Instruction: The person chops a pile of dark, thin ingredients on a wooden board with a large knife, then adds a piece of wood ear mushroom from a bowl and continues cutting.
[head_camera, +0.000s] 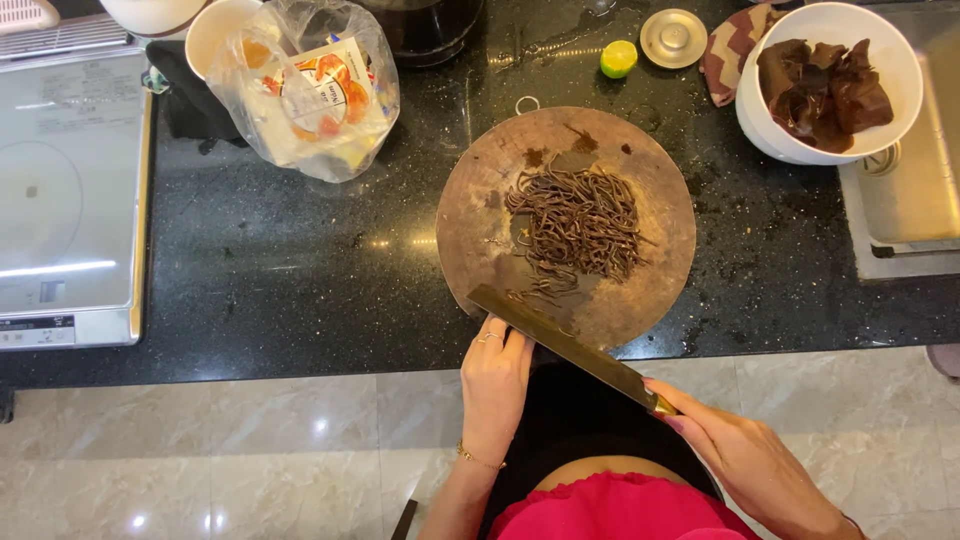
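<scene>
A round wooden cutting board (470, 215) lies on the black counter with a pile of thin dark brown shredded strips (577, 222) on it. A long cleaver (560, 345) lies flat across the board's near edge. My right hand (740, 460) grips its handle at the lower right. My left hand (493, 385), with rings and a bracelet, rests its fingers against the blade's near side. A white bowl (765, 130) at the upper right holds dark brown whole pieces (822, 90).
An induction cooktop (70, 190) sits at the left. A clear plastic bag of packets (305, 90) lies behind. A lime half (618, 58), a metal lid (673, 38) and a patterned cloth (728, 45) are at the back; a steel sink (910, 190) is at the right.
</scene>
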